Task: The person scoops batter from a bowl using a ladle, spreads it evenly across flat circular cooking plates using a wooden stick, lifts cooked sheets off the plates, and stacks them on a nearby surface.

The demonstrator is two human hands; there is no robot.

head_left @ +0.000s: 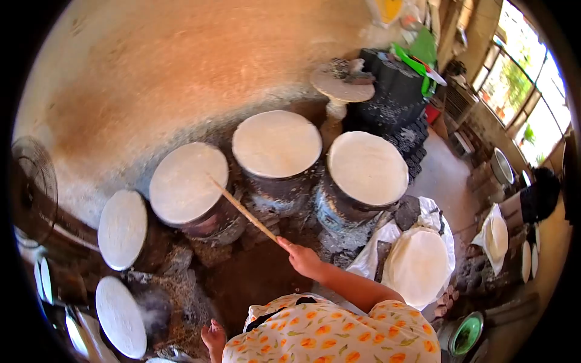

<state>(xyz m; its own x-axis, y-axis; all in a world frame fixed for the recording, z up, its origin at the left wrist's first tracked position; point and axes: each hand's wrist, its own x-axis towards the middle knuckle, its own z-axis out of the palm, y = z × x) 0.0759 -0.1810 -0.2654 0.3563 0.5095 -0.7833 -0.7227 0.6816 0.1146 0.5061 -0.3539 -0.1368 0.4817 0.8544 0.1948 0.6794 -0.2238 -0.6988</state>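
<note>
My right hand (pixel 301 257) is closed around the lower end of a thin wooden stick (pixel 248 213). The stick's far tip meets or hovers just over the pale round top (pixel 187 181) of a dark drum-shaped stove; contact is hard to judge. Low in the view, beside the flowered shirt, my left hand (pixel 213 339) hangs with its fingers loosely apart and holds nothing visible. Two more round white tops, one at the back middle (pixel 277 144) and one farther right (pixel 368 168), cover similar dark drums.
On the left are two more white-topped drums, one upper (pixel 123 230) and one lower (pixel 121 317) with steam beside it. A round pale stack (pixel 417 266) lies on plastic at right. Black briquettes (pixel 393 91) and a pedestal (pixel 342 85) stand behind; a fan (pixel 33 187) is far left.
</note>
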